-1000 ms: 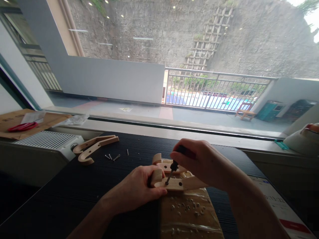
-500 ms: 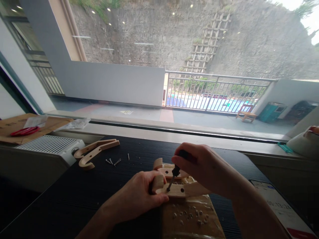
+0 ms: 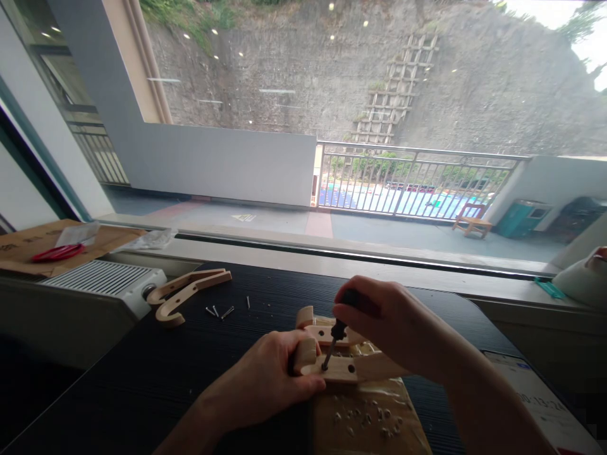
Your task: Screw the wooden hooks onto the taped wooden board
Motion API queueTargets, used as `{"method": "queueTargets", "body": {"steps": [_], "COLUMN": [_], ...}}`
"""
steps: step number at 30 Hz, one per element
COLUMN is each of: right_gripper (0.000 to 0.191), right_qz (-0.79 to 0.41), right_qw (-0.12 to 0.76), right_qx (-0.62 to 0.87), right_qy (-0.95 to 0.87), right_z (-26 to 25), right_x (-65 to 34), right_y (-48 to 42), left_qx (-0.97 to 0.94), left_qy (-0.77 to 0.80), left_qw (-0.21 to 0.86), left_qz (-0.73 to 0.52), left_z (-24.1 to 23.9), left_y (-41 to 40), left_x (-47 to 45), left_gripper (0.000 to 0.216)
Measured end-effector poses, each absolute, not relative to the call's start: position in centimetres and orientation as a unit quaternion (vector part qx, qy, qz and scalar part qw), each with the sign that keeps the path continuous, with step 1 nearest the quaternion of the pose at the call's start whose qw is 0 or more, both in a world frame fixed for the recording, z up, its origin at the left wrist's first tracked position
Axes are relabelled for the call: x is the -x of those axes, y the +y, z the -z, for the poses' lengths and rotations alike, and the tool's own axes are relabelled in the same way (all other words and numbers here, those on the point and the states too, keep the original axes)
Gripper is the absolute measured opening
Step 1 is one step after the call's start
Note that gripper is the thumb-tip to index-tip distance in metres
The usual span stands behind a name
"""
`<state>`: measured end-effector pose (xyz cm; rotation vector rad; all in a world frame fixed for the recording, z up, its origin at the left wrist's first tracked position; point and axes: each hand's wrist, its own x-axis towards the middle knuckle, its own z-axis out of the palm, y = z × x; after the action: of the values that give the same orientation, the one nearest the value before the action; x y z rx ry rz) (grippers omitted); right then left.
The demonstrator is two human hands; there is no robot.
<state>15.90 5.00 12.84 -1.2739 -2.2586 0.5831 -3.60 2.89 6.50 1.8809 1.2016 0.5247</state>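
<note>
My left hand point(image 3: 270, 370) is closed around the curled end of a pale wooden hook point(image 3: 339, 370), its thumb along the near edge. My right hand point(image 3: 379, 313) grips the black handle of a screwdriver point(image 3: 338, 330) from above. The screwdriver leans slightly, its tip in the hole of the hook closest to the curl; a second dark hole lies to the right. Just behind is another wooden hook point(image 3: 331, 333), partly covered by my hands. Both lie on a brown, tape-wrapped block point(image 3: 367, 439) with several small metal bits scattered on it.
Two more wooden hooks point(image 3: 190, 292) lie at the back left of the black table point(image 3: 142, 373), with several loose screws point(image 3: 227, 312) beside them. A phone point(image 3: 526, 392) showing a timer is at the right. A white heater point(image 3: 107, 284) and red-handled scissors point(image 3: 59, 253) are at the left.
The whole view has shifted a little, so everything sits slightly lower and further right. Both hands keep their grip, and the screwdriver tip stays in the same hole.
</note>
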Motion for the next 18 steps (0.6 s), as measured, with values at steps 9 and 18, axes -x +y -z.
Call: {"method": "queueTargets", "body": {"steps": [9,18], "right_gripper": [0.016,0.024], "right_qz": [-0.226,-0.196], "right_qw": [0.213,0.235], "right_qx": [0.439,0.472], "right_qy": [-0.843,-0.827], "right_z": [-13.4,-12.6], "right_x": [-16.7,-16.2], "right_y": [4.3,5.2], "left_qx": [-0.761,-0.759], "left_qy": [0.47,0.47], "left_qw": [0.398,0.398], "left_qz": [-0.205,-0.211], "left_z": [-6.1,-6.0], "left_y": [3.0,3.0], "left_x": [3.9,3.7], "left_gripper": [0.019,0.017]}}
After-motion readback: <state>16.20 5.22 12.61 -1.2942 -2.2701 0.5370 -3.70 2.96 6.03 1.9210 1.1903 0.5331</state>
